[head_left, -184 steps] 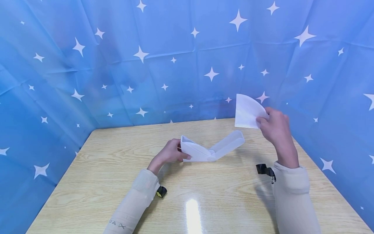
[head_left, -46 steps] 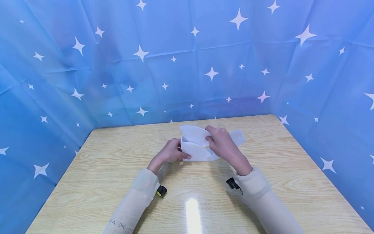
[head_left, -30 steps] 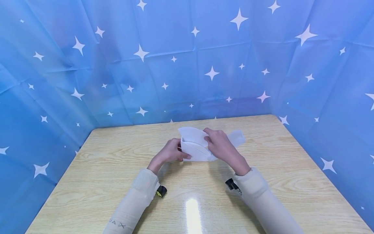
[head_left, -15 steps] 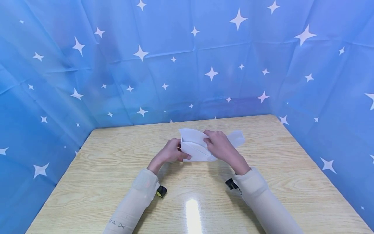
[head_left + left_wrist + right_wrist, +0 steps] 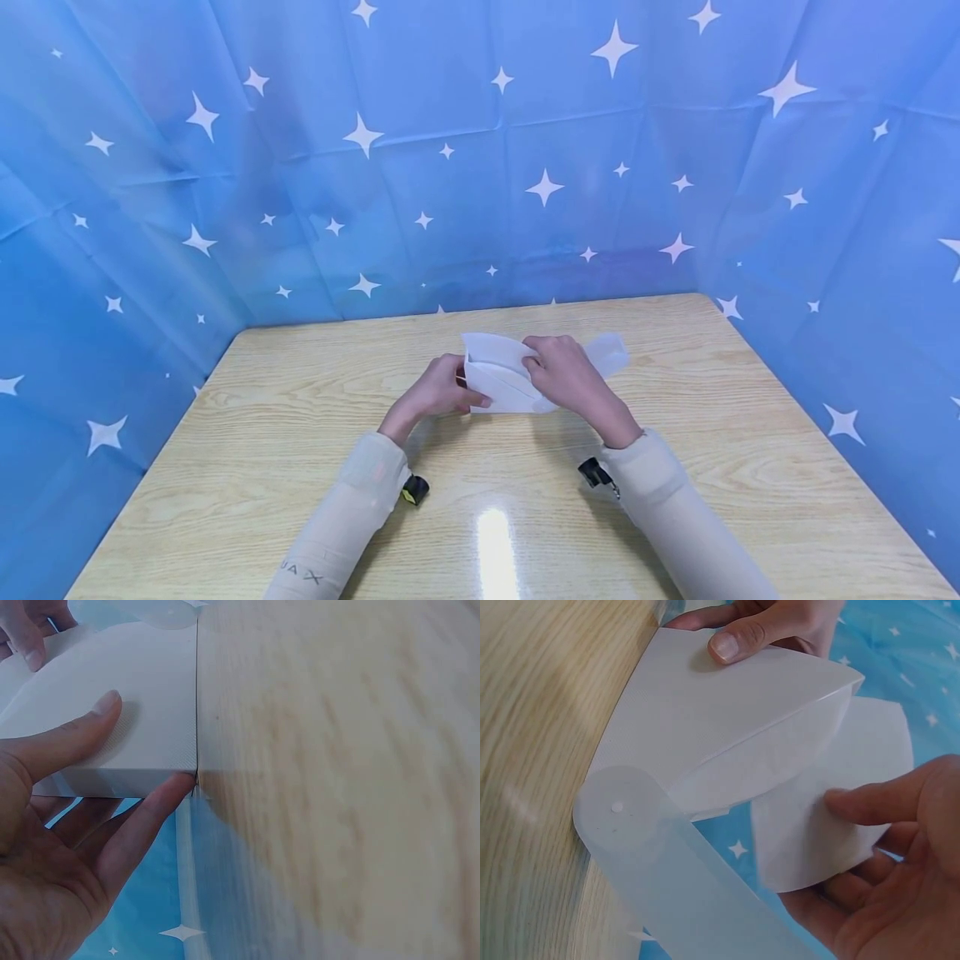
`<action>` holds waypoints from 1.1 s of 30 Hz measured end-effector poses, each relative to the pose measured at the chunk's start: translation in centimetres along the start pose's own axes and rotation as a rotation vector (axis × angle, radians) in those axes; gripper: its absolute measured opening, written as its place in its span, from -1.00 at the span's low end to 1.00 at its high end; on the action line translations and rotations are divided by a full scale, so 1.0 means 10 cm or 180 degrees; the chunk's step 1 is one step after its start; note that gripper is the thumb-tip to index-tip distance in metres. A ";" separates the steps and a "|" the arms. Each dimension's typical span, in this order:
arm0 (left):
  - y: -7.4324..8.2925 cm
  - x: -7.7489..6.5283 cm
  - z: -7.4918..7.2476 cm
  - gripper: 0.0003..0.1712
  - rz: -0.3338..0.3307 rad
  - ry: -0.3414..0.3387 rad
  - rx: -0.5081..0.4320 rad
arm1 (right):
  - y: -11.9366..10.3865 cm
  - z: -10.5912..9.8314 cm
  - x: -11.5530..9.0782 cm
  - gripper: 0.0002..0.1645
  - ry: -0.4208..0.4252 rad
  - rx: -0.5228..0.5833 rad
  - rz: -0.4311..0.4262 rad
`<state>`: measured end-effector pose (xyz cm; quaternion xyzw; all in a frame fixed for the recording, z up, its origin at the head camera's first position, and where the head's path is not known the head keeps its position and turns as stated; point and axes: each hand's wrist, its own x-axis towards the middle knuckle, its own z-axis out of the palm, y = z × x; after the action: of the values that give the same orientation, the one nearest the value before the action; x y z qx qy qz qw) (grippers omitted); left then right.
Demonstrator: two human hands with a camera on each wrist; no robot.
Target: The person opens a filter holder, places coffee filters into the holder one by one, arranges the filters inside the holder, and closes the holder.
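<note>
A white wedge-shaped case [image 5: 498, 397] stands on the table, its curved top uncovered and its frosted, see-through lid [image 5: 609, 354] swung out to the right on a round pivot. My left hand [image 5: 435, 387] grips the case's left end, thumb on the near face and fingers around the end and behind. With thumb and fingers my right hand [image 5: 566, 372] pinches a white fan-shaped paper coffee filter [image 5: 491, 343]. The filter sits along the case's curved opening, its lower part hidden behind the near wall. In the right wrist view the filter [image 5: 802, 832] overlaps the case's far side.
A light wood-grain table [image 5: 300, 375] spreads beneath both arms. A blue cloth with white stars [image 5: 420, 167] hangs behind the table and along both sides. A black wrist camera [image 5: 592, 472] shows by the right sleeve, another by the left.
My right hand brought the filter from high on the right leftward to the case, then lowered it slightly at the opening. The left hand and case stayed put.
</note>
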<state>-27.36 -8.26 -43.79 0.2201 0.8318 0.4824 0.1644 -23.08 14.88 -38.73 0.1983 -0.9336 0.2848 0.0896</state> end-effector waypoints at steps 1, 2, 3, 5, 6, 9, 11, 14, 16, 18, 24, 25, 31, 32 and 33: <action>0.00 0.00 0.00 -0.53 -0.0009 -0.0001 -0.0006 | 0.00 0.00 0.00 -0.71 0.0006 -0.0004 -0.0002; 0.00 0.00 0.00 -0.53 -0.0017 -0.0002 -0.0009 | 0.00 0.00 0.00 -0.74 0.0013 -0.0009 0.0001; 0.00 0.01 0.00 -0.53 -0.0024 -0.0003 -0.0011 | 0.01 0.00 0.00 -0.77 0.0016 -0.0015 -0.0002; -0.01 0.01 0.00 -0.54 -0.0034 -0.0005 -0.0014 | 0.01 0.01 0.00 -0.84 0.0023 -0.0040 -0.0005; -0.02 0.02 0.00 -0.54 -0.0037 -0.0004 -0.0013 | 0.01 0.01 0.00 -0.86 0.0024 -0.0053 -0.0005; -0.02 0.03 0.00 -0.54 -0.0032 -0.0001 -0.0011 | 0.01 0.01 0.00 -0.84 0.0015 -0.0079 0.0012; -0.02 0.03 0.00 -0.54 -0.0027 0.0008 0.0002 | 0.01 0.01 0.00 -0.82 0.0011 -0.0086 0.0019; -0.02 0.03 0.00 -0.54 -0.0019 0.0021 0.0020 | 0.01 0.01 -0.01 -0.78 0.0005 -0.0084 0.0028; -0.03 0.04 0.00 -0.54 -0.0015 0.0021 0.0022 | 0.01 0.01 -0.01 -0.78 0.0005 -0.0072 0.0029; -0.03 0.04 0.01 -0.53 -0.0015 0.0015 0.0015 | 0.01 0.01 -0.01 -0.78 0.0016 -0.0057 0.0027; -0.03 0.03 0.01 -0.54 -0.0023 0.0008 -0.0013 | 0.01 0.03 -0.01 -0.81 0.0065 -0.0043 0.0014; -0.03 0.03 0.01 -0.54 -0.0025 0.0008 -0.0018 | 0.01 0.03 -0.01 -0.81 0.0067 -0.0049 0.0015; -0.03 0.03 0.01 -0.54 -0.0030 0.0017 -0.0003 | 0.01 0.03 0.00 -0.80 0.0056 -0.0066 0.0015; -0.03 0.03 0.01 -0.55 -0.0027 0.0019 0.0005 | 0.01 0.03 0.00 -0.79 0.0046 -0.0055 0.0019; -0.03 0.03 0.01 -0.55 -0.0024 0.0019 0.0010 | 0.01 0.03 0.00 -0.78 0.0035 -0.0049 0.0022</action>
<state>-27.68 -8.17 -44.15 0.2157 0.8338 0.4812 0.1634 -23.12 14.83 -39.05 0.1928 -0.9359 0.2789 0.0952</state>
